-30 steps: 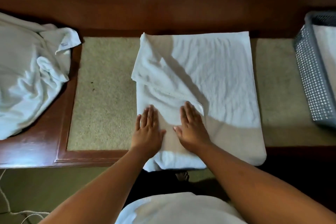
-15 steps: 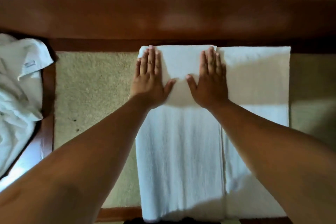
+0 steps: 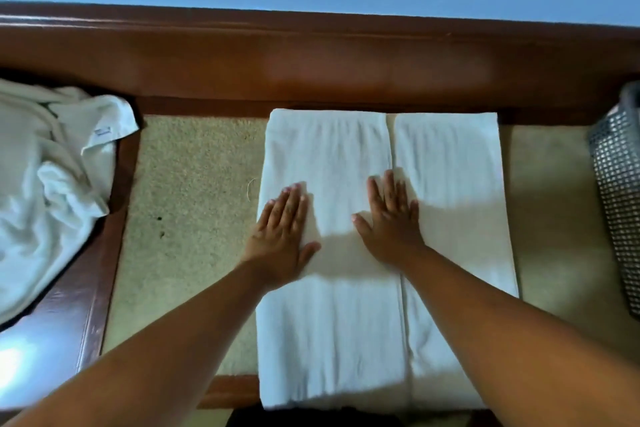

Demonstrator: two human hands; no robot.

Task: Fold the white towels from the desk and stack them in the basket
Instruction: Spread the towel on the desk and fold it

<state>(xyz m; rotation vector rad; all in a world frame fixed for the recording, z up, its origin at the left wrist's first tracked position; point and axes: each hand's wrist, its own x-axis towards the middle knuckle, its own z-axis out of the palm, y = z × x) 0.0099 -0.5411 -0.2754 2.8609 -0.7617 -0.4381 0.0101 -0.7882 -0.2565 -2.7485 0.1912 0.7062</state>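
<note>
View from above, looking down a person's two bare forearms onto a tabletop [image 3: 194, 204] with a beige inset and a dark wooden frame. In the centre lies a white towel [image 3: 332, 152], folded lengthwise into a long rectangle that runs from the back rail to the near edge. A straight seam runs down it right of centre, where one folded flap ends on the layer beneath. The left hand [image 3: 282, 236] lies flat at the towel's left edge, fingers straight and together, thumb spread. The right hand [image 3: 391, 218] lies flat beside the seam, fingers likewise straight. Neither hand grips anything — both rest palm-down on the cloth, apparently smoothing it.

At the far left, a pile [image 3: 45, 191] of crumpled white towels sits partly on the wooden frame, with a small label showing on one corner. At the far right edge only a slice of the grey mesh basket [image 3: 618, 191] is visible, well apart from the towel. Its contents cannot be seen.

On progress, this towel looks partway folded — the lengthwise folds are made, while the crosswise folds and the move to the basket are not yet done. The pile suggests more towels are waiting. How many are already stacked cannot be told.
</note>
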